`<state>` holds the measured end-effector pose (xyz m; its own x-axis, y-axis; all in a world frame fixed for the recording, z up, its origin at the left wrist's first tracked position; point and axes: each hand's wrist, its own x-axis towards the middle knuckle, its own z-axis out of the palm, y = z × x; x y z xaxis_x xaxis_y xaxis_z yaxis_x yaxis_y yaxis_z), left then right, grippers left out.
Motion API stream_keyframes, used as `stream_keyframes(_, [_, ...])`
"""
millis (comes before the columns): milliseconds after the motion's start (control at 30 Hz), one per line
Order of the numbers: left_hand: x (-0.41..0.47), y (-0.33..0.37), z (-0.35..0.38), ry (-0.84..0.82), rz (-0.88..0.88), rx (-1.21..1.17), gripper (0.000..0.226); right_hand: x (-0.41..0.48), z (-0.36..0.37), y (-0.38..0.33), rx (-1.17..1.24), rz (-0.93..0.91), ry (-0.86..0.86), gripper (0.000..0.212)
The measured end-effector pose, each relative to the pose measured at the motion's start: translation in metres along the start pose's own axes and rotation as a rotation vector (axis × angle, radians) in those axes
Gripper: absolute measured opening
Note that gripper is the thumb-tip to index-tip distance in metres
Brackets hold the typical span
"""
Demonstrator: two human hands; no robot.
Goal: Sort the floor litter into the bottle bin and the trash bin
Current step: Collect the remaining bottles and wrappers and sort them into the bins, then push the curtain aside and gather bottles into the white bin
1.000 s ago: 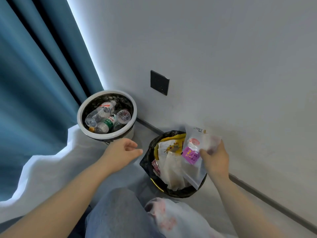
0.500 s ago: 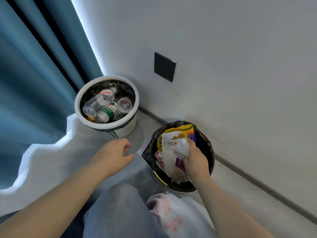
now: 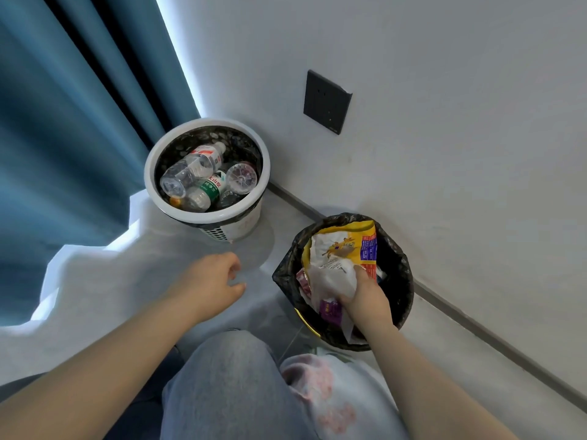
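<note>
The right hand [image 3: 365, 296] reaches down into the trash bin [image 3: 401, 274], its fingers curled round a crumpled white wrapper [image 3: 333, 277] — the grip is plain, the back of the hand up and the wrapper bunched under the fingers. The wrapper lies inside the trash bin's mouth, on top of the other litter there. At the far side of the trash bin a yellow bag [image 3: 359, 231] with a blue and red panel leans against the black liner. A purple packet [image 3: 330, 308] shows at the near side of the trash bin, just beside the right wrist.

The left hand [image 3: 212, 281] hovers left of the trash bin, above the floor [image 3: 270, 312], holding nothing; its fingers hang loosely curled and the thumb points toward the trash bin.

The bottle bin [image 3: 222, 216], white-rimmed with a dark liner, stands left of and beyond the trash bin, apart from it, by the same wall [image 3: 444, 154]. In it lie several clear bottles [image 3: 193, 163] — one with a red and white label, one with a green label, a third showing its round base to the camera.

On the wall above the trash bin sits a dark socket [image 3: 327, 101]. A blue curtain [image 3: 63, 122] hangs far left of the trash bin, past the bottle bin. Nearer than the trash bin, at the bottom of the view, are the person's knee [image 3: 228, 376] in pale jeans and a white cloth [image 3: 333, 401] with pink marks.
</note>
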<state>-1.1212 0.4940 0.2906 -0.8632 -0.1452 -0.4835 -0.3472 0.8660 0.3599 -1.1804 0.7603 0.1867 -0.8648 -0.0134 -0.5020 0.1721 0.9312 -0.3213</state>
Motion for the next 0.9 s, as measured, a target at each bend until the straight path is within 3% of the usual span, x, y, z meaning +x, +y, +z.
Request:
stream_keyframes(167, [-0.008, 0.008, -0.008, 0.024, 0.006, -0.012, 0.033, -0.015, -0.016, 0.003, -0.018, -0.058, -0.018, 0.089])
stream_keyframes(333, [-0.028, 0.022, -0.029, 0.074, 0.021, 0.005, 0.032, -0.036, -0.037, -0.001, 0.006, -0.111, 0.011, 0.091])
stream_keyframes(567, [-0.073, 0.044, -0.064, 0.168, 0.053, -0.005, 0.026, -0.077, -0.077, -0.019, -0.211, -0.306, 0.089, 0.057])
stream_keyframes(900, [-0.170, 0.035, -0.117, 0.379, -0.032, -0.006, 0.028, -0.135, -0.139, -0.101, -0.254, -0.724, 0.170, 0.041])
